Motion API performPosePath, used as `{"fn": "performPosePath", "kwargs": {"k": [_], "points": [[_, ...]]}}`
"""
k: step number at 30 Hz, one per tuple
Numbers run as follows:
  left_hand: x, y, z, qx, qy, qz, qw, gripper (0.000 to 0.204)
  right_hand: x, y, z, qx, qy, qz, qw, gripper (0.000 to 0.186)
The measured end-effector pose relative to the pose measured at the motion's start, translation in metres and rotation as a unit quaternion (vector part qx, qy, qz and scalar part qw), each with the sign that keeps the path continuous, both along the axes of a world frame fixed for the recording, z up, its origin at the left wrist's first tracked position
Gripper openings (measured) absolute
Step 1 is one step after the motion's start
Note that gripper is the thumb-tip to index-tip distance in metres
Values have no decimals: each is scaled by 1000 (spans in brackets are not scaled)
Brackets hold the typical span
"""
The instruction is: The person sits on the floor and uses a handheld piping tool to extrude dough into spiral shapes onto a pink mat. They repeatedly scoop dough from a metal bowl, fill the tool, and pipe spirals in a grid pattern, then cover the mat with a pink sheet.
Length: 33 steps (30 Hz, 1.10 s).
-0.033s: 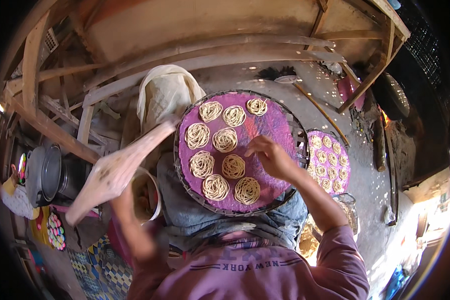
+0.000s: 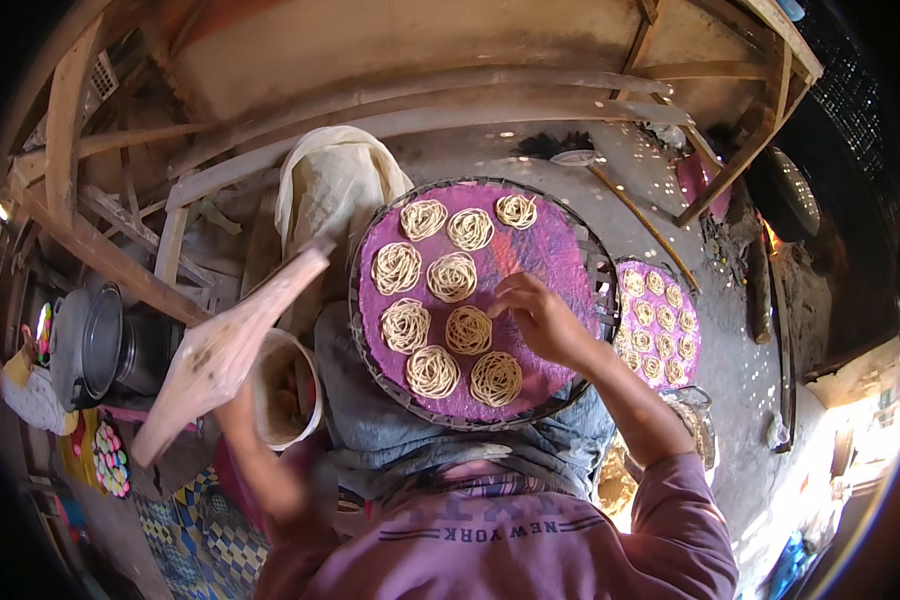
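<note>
9 noodle coils [image 2: 452, 277] lie on the purple round tray [image 2: 560, 250], unchanged. Right hand [image 2: 538, 315] stays above it, half-curled, nothing visibly held. Left hand [image 2: 234, 406], largely hidden behind the raised wooden board [image 2: 228, 345]: finger closure cannot be told. Board's upper end has shifted leftward.

At the frame's centre, a round woven tray [image 2: 603, 280] with a purple lining [image 2: 560, 240] bears nine noodle nests [image 2: 452, 277]; right of it, a purple disc [image 2: 627, 313] carries more.

Dark lettering [image 2: 472, 533], upside down, on purple shirt [image 2: 540, 565].
</note>
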State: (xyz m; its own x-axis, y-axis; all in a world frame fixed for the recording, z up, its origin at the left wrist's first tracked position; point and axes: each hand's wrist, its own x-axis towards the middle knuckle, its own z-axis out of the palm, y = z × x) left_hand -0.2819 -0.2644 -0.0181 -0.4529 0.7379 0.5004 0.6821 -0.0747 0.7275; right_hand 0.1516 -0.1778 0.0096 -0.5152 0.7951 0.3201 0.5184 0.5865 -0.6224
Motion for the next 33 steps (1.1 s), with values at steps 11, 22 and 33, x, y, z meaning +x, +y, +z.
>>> {"fn": "performPosePath", "kwargs": {"k": [11, 22, 33], "points": [[-25, -73, -17, -34, -141, 47, 988, 34, -24, -26, -10, 146, -168, -69, 972, 35], [-13, -66, -28, -97, 185, 40, 977, 37, -29, -30, -3, 147, -159, -88, 972, 31], [166, -21, 39, -297, -816, -493, 58, 59, -11, -96, 69, -4, -91, 69, 993, 36]]}}
